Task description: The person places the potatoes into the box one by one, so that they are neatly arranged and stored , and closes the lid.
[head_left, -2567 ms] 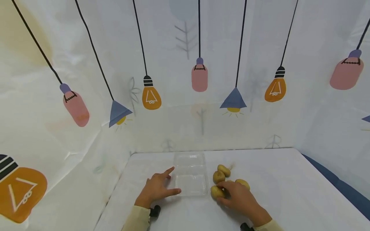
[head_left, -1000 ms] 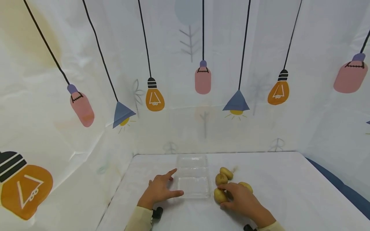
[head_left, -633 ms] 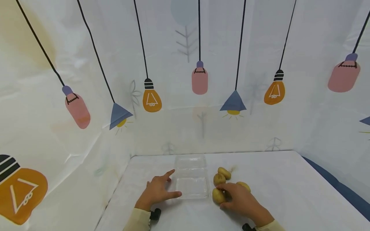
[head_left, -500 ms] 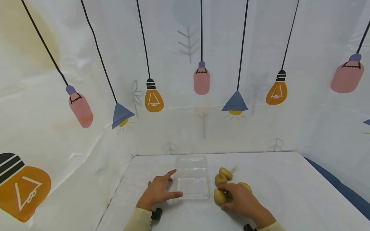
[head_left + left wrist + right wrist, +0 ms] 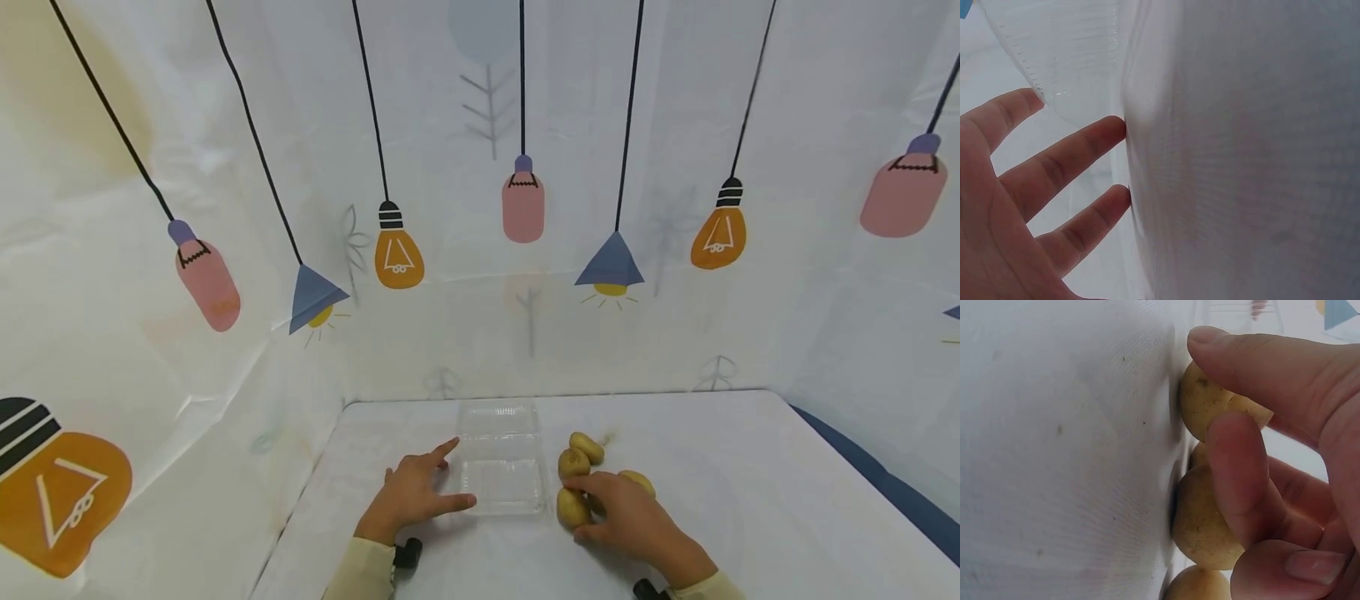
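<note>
My right hand [image 5: 633,518] is at the nearest potato [image 5: 573,508] of a small group, index finger at its far side and thumb at its near side. In the right wrist view, the thumb lies across this potato [image 5: 1197,400], while the other fingers bend over a second potato [image 5: 1204,528]. A clear plastic clamshell box [image 5: 501,487] lies unfolded on the white table to the left. Beside its left edge, my left hand [image 5: 412,496] spreads thumb and index finger. Its fingertips [image 5: 1113,128] rest at the table surface in the left wrist view, one right at the box edge.
Further potatoes lie around the right hand: a round one [image 5: 573,464], a long one [image 5: 587,447] and one behind the knuckles [image 5: 637,481]. A white cloth wall [image 5: 450,333] printed with lamps and bulbs stands along the back and left of the table [image 5: 705,467].
The head view has shifted slightly. Both hands, the box and the potatoes keep nearly the same places.
</note>
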Action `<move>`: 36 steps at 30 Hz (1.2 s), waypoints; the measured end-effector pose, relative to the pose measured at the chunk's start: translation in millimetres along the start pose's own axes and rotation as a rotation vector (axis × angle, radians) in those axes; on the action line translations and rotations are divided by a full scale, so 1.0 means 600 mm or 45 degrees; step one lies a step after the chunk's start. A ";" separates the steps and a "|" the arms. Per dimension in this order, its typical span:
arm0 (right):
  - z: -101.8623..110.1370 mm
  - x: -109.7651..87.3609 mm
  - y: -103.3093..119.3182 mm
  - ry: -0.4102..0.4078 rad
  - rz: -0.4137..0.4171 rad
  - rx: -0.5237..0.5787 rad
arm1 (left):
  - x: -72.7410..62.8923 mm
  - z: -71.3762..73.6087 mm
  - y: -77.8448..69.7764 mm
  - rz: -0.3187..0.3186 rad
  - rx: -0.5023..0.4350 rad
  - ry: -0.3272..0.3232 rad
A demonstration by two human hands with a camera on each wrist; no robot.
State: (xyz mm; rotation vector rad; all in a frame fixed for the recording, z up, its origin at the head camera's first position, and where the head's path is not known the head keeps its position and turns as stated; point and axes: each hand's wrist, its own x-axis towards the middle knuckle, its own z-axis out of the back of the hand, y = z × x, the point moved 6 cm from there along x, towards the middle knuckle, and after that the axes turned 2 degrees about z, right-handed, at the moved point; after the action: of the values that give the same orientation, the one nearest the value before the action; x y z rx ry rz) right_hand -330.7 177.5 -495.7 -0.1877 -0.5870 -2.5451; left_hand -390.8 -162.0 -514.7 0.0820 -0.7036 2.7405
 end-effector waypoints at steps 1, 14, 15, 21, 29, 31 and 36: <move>-0.001 0.001 -0.001 0.006 -0.011 0.003 | 0.000 0.000 0.000 0.000 0.000 0.000; -0.003 0.006 0.000 0.023 -0.051 0.009 | -0.004 -0.001 0.000 0.021 -0.028 0.006; -0.003 0.006 0.001 0.025 -0.054 0.008 | -0.004 -0.001 0.000 0.021 -0.027 0.009; -0.003 0.008 0.002 0.028 -0.052 -0.003 | -0.002 0.001 0.000 0.020 -0.018 0.016; -0.013 0.004 0.003 0.027 -0.068 0.007 | -0.008 -0.008 0.008 0.050 -0.010 0.035; -0.007 0.007 0.003 0.000 -0.066 -0.007 | 0.000 -0.004 0.006 0.049 0.009 0.034; 0.001 0.012 0.006 -0.019 -0.046 -0.004 | 0.004 0.006 0.005 0.055 0.008 0.037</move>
State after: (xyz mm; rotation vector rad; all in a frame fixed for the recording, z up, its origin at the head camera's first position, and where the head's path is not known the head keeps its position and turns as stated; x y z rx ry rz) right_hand -335.1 171.6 -492.0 -0.1992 -0.5972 -2.5814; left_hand -394.1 -165.8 -512.4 0.0288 -0.6975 2.7795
